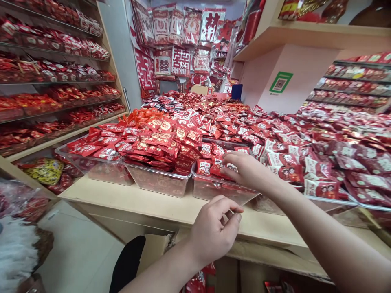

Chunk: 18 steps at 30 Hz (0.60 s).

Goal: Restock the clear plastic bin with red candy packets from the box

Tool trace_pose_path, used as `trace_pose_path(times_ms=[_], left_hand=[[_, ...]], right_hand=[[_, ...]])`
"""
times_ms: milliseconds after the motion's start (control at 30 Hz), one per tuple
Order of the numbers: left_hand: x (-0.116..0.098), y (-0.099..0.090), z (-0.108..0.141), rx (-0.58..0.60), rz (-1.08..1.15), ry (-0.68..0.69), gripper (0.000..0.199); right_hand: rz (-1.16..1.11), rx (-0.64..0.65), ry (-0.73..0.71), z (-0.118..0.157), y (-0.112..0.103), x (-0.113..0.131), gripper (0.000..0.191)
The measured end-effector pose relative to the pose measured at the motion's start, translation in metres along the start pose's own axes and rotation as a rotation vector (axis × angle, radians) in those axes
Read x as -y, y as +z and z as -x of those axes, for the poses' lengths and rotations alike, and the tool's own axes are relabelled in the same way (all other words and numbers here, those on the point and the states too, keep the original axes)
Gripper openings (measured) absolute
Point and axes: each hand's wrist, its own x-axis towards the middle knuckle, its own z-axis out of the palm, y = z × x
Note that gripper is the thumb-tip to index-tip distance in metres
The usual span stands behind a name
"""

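Observation:
My right hand (244,169) reaches over a clear plastic bin (218,189), its fingers apart and bent down at the small red packets (204,166) inside. Whether a fingertip touches a packet cannot be made out. Nearer to me, my left hand (216,228) hangs in front of the counter edge, below that bin, with its fingers curled in toward the thumb. Its palm side is partly hidden, and no object shows in it. To the left, a second bin (159,182) is heaped with red packets with gold print (161,138).
More filled bins (106,173) line the pale counter (122,199). Red and white packets (324,189) pile up at the right. Shelves of packets (55,67) stand at the left. A wooden shelf (293,36) juts out at the upper right. Cardboard (154,248) lies below the counter.

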Motion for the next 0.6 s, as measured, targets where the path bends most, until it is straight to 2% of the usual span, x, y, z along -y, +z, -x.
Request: trace_pose_path(times_ms=[67, 100, 133, 233, 267, 333, 433, 533, 567, 600], left_hand=[[-0.001, -0.001, 0.000, -0.012, 0.003, -0.002, 0.011], [0.000, -0.002, 0.001, -0.025, 0.010, -0.005, 0.011], [0.000, -0.003, 0.001, -0.039, 0.020, -0.007, 0.012], [0.002, -0.001, 0.001, -0.047, 0.044, 0.007, 0.011], [0.002, 0.000, 0.000, -0.036, 0.040, 0.023, 0.011], [-0.002, 0.004, -0.002, 0.008, 0.022, 0.073, 0.010], [-0.017, 0.003, -0.002, 0.096, 0.029, 0.170, 0.011], [-0.026, -0.022, 0.022, 0.202, 0.002, 0.232, 0.023], [-0.020, -0.037, 0.038, 0.161, -0.001, 0.200, 0.028], [-0.009, -0.054, 0.058, 0.026, 0.053, 0.124, 0.031]], right_hand=[[-0.084, -0.140, 0.013, 0.031, -0.010, 0.012, 0.012], [-0.144, -0.156, 0.028, 0.051, -0.013, 0.020, 0.011], [-0.222, -0.123, 0.042, 0.072, -0.014, 0.028, 0.009], [-0.468, 0.167, 0.069, 0.130, 0.000, 0.053, 0.010], [-0.509, 0.176, 0.061, 0.143, 0.009, 0.059, 0.012], [-0.481, 0.066, 0.082, 0.159, 0.029, 0.069, 0.012], [-0.371, -0.092, 0.053, 0.167, 0.059, 0.078, 0.007], [-0.277, -0.173, -0.042, 0.181, 0.091, 0.087, 0.011], [-0.268, -0.156, -0.059, 0.188, 0.103, 0.090, 0.013], [-0.283, -0.111, -0.065, 0.198, 0.114, 0.092, 0.014]])
